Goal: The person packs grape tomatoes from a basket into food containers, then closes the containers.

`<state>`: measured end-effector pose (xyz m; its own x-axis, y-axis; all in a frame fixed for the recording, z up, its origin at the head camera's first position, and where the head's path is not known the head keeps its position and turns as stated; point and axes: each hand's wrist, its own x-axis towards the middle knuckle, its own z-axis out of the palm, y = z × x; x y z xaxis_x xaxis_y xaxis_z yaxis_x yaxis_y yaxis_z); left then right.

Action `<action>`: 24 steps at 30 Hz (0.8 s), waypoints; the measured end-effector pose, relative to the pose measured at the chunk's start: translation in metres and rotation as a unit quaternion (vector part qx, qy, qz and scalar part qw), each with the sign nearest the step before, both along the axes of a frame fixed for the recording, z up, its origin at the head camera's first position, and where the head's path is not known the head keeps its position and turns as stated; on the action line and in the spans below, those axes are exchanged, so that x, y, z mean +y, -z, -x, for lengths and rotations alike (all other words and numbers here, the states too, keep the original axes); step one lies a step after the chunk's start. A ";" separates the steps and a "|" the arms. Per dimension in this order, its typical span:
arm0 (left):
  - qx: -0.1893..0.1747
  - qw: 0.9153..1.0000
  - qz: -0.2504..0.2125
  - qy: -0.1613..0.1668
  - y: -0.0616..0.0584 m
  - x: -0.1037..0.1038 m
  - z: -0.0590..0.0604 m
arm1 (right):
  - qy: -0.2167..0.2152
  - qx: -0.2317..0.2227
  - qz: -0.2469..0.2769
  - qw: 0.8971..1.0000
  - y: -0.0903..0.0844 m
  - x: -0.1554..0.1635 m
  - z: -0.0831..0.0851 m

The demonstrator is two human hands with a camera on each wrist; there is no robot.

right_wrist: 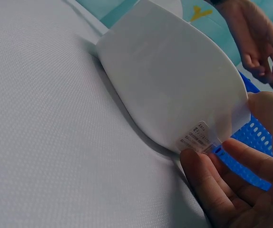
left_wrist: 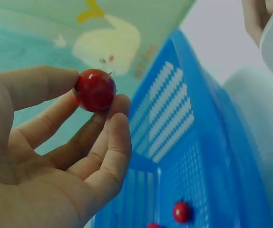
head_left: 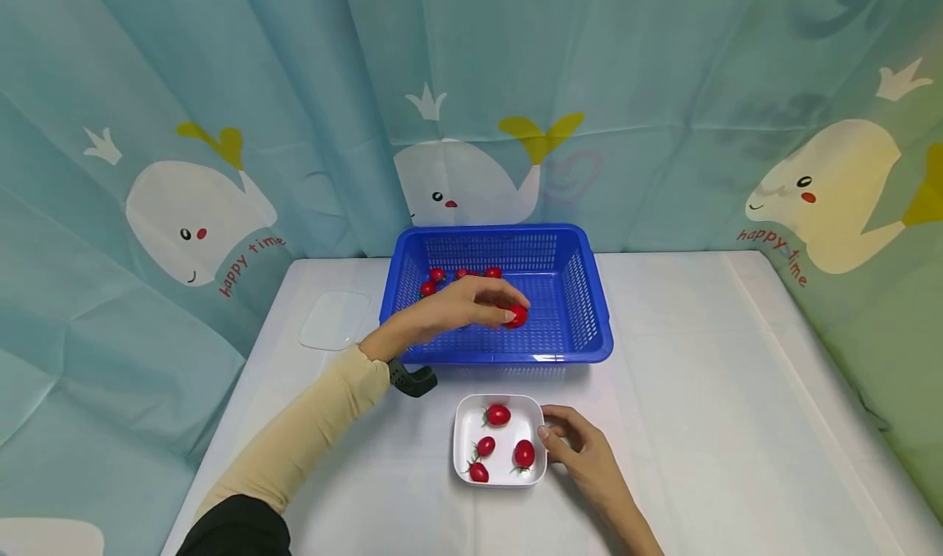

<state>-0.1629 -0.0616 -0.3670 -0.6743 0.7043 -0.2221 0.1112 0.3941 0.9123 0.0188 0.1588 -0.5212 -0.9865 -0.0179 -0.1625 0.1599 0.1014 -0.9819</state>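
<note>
My left hand (head_left: 467, 302) pinches a red cherry tomato (left_wrist: 94, 90) between thumb and fingertips, over the blue plastic basket (head_left: 508, 359). Several more cherry tomatoes (head_left: 437, 275) lie in the basket toward its back left, partly hidden behind the hand. In front of the basket is a small white square container (head_left: 469, 415), with several tomatoes (head_left: 498, 414) spread on its bottom, green stems on. My right hand (head_left: 587, 458) holds this container by its right side, thumb at the rim and fingers against the outer wall, near a printed label (right_wrist: 198, 137) in the right wrist view.
A clear square lid (head_left: 335, 320) lies on the white-covered table (head_left: 707, 392), left of the basket. Behind the table hangs a blue-green curtain (head_left: 633, 89) with whale prints. A dark band (head_left: 412, 378) sits on the left wrist.
</note>
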 end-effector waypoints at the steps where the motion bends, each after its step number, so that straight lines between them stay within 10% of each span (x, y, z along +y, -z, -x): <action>1: -0.007 1.000 -0.004 0.000 0.000 0.000 -0.003 | 0.000 -0.001 0.000 1.000 0.000 0.000 0.000; 24: -0.157 0.978 -0.128 0.053 0.019 -0.005 -0.076 | 0.001 -0.008 -0.005 1.000 0.001 0.000 0.001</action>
